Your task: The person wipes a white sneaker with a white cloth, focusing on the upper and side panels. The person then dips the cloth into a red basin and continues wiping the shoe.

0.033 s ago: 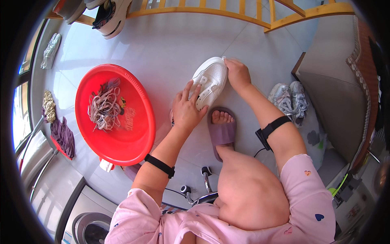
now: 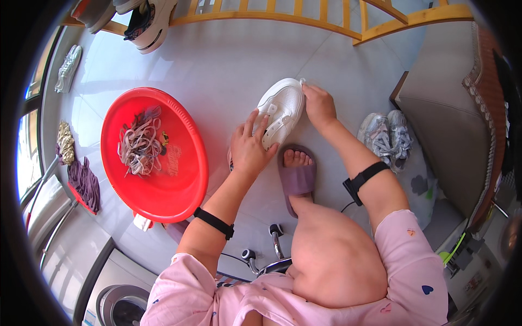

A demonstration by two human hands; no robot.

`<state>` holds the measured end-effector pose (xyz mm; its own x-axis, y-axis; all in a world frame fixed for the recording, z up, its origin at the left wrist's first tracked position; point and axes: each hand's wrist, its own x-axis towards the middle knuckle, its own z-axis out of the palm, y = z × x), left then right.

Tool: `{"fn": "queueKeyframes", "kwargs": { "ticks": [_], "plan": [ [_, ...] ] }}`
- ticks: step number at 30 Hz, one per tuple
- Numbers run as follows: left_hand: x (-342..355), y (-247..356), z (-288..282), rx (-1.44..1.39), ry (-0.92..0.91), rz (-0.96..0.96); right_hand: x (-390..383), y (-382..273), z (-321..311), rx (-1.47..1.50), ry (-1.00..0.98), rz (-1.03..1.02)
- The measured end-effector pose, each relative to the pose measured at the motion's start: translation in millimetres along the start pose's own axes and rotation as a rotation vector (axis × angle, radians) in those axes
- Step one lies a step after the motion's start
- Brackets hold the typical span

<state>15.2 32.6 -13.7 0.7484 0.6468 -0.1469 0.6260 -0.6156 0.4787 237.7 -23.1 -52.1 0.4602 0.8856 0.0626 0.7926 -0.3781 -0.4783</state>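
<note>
A white shoe (image 2: 283, 100) with no lace in its eyelets is in front of me, just beyond my slippered foot. My left hand (image 2: 252, 144) grips it at the near left side, fingers lying over the eyelet flaps. At the toe's right edge, my right hand (image 2: 321, 106) is closed in a pinch. A tiny white bit (image 2: 302, 81) shows by its fingertips, too small to name. To the left, a red basin (image 2: 182, 190) holds a tangled heap of pale shoelaces (image 2: 140, 146).
Grey-white worn shoes (image 2: 387, 136) lie on the right beside a grey upholstered seat (image 2: 443, 103). A wooden rack (image 2: 261, 15) with shoes (image 2: 149, 32) spans the far side. Another white shoe (image 2: 68, 68) and a purple mop head (image 2: 84, 185) are at far left. A chair caster (image 2: 276, 229) is near my leg.
My right hand has shifted very slightly nearer and to the right at the toe's edge. The left hand keeps its place on the shoe.
</note>
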Motion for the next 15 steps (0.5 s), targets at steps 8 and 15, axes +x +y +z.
{"fn": "queueKeyframes", "kwargs": {
  "ticks": [8, 15],
  "plan": [
    [-1, 0, 3, 0.002, 0.023, 0.011, 8, 12, 9, -0.01, 0.032, -0.112],
    [1, 1, 2, 0.017, -0.001, 0.003, 1, 10, 9, -0.023, 0.047, -0.07]
  ]
}}
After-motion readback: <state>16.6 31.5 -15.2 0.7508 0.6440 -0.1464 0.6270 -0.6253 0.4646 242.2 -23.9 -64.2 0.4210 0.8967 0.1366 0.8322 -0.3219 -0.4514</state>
